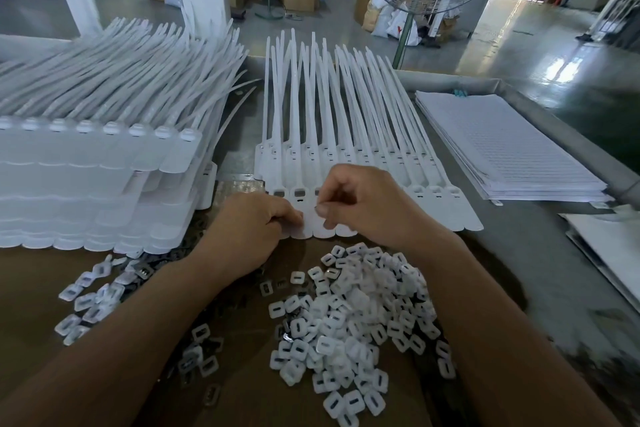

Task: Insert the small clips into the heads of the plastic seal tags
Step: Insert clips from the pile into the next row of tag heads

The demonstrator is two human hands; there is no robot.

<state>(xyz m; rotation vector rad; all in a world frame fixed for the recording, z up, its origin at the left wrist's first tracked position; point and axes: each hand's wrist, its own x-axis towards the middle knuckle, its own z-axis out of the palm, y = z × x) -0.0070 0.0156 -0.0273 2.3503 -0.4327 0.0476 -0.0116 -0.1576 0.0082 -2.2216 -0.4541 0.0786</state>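
Centrally, left hand (249, 229) grips flat white tags (438, 211); square clips (349, 315) heaped.

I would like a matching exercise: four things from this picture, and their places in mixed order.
Things:
1. tall stack of seal tags
2. pile of small clips
3. stack of lined sheets
4. right hand

Places:
a. table's right side
b. over the flat row of tags, pinching a clip
c. table's left side
d. on the brown cardboard

Pairs: 1-c, 2-d, 3-a, 4-b
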